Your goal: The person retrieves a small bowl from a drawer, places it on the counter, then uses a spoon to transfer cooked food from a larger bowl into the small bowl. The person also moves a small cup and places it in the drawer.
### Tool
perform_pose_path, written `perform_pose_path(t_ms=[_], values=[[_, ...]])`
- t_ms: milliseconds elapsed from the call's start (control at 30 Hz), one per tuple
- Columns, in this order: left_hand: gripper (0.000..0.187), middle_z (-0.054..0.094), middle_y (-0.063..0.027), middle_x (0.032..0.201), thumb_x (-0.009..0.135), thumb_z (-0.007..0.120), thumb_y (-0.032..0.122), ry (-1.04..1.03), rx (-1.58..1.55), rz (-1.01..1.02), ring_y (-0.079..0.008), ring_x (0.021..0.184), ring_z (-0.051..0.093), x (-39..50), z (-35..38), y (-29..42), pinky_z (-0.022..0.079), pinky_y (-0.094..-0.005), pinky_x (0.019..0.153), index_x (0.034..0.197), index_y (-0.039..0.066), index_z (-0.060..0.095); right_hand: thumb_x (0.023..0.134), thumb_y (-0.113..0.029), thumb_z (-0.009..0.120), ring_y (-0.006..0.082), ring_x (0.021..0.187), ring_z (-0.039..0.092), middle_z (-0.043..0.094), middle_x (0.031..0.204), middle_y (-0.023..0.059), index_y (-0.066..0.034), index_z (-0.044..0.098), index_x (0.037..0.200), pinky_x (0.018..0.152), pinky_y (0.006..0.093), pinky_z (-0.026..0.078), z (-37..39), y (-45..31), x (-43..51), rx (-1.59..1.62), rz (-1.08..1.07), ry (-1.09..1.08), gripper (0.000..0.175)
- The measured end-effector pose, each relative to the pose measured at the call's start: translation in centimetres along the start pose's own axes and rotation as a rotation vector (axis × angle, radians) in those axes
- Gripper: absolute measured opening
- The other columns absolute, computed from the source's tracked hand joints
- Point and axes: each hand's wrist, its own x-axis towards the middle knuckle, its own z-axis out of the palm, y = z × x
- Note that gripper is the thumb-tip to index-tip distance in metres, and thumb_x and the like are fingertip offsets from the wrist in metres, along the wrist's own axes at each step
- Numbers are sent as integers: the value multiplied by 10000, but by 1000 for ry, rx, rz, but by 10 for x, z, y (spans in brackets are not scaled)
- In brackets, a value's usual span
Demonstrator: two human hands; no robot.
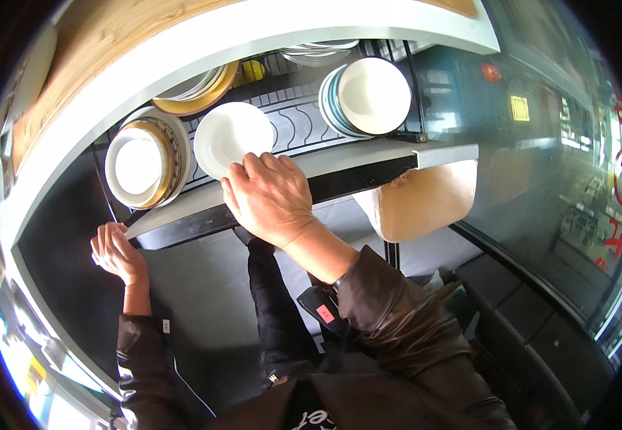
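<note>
My right hand (270, 196) reaches over the front edge of a pulled-out rack, its fingers at the near rim of a white bowl (235, 134). Whether the fingers grip that rim cannot be told. My left hand (117, 250) is curled at the left end of the rack's front rail (187, 228); its fingertips are partly hidden. Left of the white bowl sits a stack of bowls and plates (139, 164), white, tan and patterned. Toward the right end, a stack of bowls (374, 95) with blue-striped ones beneath a white one leans on the wire rack (294, 123).
Further back lie plates on a yellow dish (198, 97) and a stack of white plates (319, 52). A white and wooden counter edge (235, 24) curves above the rack. A cream-coloured container (423, 201) stands below the rail, near a glass panel (520, 156) at the right.
</note>
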Motion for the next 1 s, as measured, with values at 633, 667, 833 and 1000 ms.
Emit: perform_pose_path(t_ms=[633, 667, 833, 1000], values=[[238, 616, -59, 773, 916, 440, 173, 108, 25, 197, -253, 702, 563, 3, 7, -8, 406, -388, 708, 731, 93, 566, 851, -261, 693, 188, 744, 571, 542, 829, 17, -124, 598, 826, 671, 349, 478, 4, 4, -5, -3, -45, 86, 169], [242, 621, -49, 780, 916, 435, 178, 94, 27, 162, -253, 717, 562, 3, 7, -8, 404, -387, 712, 736, 101, 576, 850, -250, 693, 190, 754, 567, 546, 844, 15, -127, 594, 831, 678, 344, 473, 4, 5, -5, -12, -58, 99, 159], [294, 643, 11, 824, 927, 406, 228, 95, -1, -44, -233, 805, 552, -1, 7, -5, 382, -378, 769, 755, 156, 633, 832, -239, 699, 175, 799, 557, 599, 978, -10, -139, 631, 908, 714, 330, 451, 10, -1, -18, -76, -157, 158, 143], [175, 637, -28, 973, 957, 520, 234, 95, -96, -25, -245, 920, 561, 9, 1, 9, 395, -403, 835, 969, 121, 654, 849, -251, 710, 194, 997, 596, 593, 1188, 8, -143, 650, 1052, 852, 349, 472, 6, 2, -20, -51, -165, 187, 238]])
